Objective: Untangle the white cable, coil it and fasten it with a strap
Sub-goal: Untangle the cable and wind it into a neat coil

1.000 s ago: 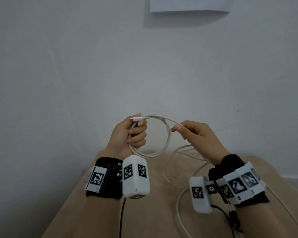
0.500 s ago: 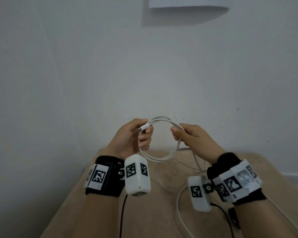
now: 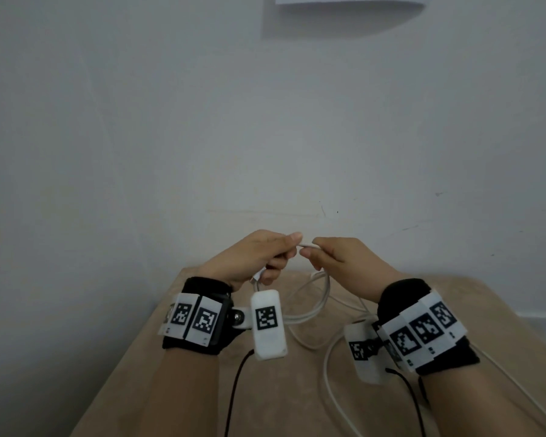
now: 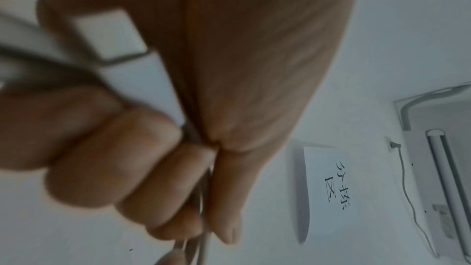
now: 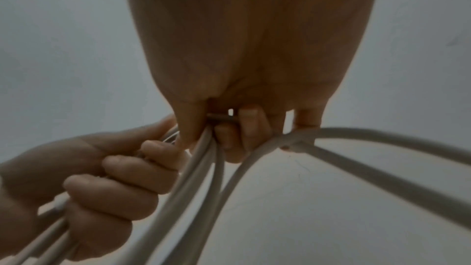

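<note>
Head view shows both hands raised close together over the far edge of a tan desk (image 3: pixel 391 310), in front of a pale wall (image 3: pixel 171 137). The left hand (image 3: pixel 252 257) has its fingers (image 5: pixel 122 170) curled round several strands of the white cable (image 3: pixel 323 298), with the thumb pressed on top; a white plug end (image 3: pixel 256 276) sticks out below the fist. The right hand (image 3: pixel 344 260) pinches the same cable between thumb and fingers (image 5: pixel 251 126), just beside the left thumb, so a short bit of cable bridges the two hands. Below them a loop of cable hangs down, and loose lengths trail over the desk toward its near edge and its right side. Right wrist view shows more strands passing under the right hand's fingers and spreading apart toward the camera. Left wrist view is blurred; it shows the clenched fingers and, on the wall, a paper sheet (image 4: pixel 328 190) with handwritten characters. No containers are visible.
</note>
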Motion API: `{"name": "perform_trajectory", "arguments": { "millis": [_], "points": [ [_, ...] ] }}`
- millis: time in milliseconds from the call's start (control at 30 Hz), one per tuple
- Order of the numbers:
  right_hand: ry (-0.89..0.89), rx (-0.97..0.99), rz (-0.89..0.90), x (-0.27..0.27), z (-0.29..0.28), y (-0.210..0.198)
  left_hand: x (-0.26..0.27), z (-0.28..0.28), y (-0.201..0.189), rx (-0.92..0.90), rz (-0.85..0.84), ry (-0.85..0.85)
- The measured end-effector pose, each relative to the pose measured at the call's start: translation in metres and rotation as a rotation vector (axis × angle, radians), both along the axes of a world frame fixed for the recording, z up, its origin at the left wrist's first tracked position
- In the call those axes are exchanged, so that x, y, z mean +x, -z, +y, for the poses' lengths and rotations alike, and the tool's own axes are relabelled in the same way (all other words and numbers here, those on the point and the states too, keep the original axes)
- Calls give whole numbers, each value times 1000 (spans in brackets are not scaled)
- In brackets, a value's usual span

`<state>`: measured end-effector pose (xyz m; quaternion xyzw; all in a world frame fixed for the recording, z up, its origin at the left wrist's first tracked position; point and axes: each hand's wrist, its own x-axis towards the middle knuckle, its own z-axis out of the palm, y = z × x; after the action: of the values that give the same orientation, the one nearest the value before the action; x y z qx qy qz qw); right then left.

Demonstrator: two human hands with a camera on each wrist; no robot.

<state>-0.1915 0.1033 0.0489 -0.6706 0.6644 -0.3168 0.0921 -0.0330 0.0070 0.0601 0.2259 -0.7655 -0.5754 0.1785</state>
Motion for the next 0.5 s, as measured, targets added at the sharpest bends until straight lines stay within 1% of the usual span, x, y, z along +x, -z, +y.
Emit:
{"name": "perform_trajectory", "arguments": {
  "millis": [100, 167, 267, 333, 433, 500],
  "points": [
    [-16, -66, -79, -2, -2, 2, -1, 0, -1, -11, 40, -19],
    [-14, -121, -166, -3, -2, 3, -1, -1, -1, -24, 68, -35],
    [5, -233, -439, -8, -2, 1, 1, -5, 0, 12, 153, -81],
    [35, -276, -557, -13, -2, -1, 4, -9, 0, 83, 239, -114],
    [95, -286, -545, -21, 0, 1, 10, -16, -1, 201, 361, -185],
    [120, -229, -536, -27, 0, 3, 15, -19, -2, 270, 435, -228]
  ]
}}
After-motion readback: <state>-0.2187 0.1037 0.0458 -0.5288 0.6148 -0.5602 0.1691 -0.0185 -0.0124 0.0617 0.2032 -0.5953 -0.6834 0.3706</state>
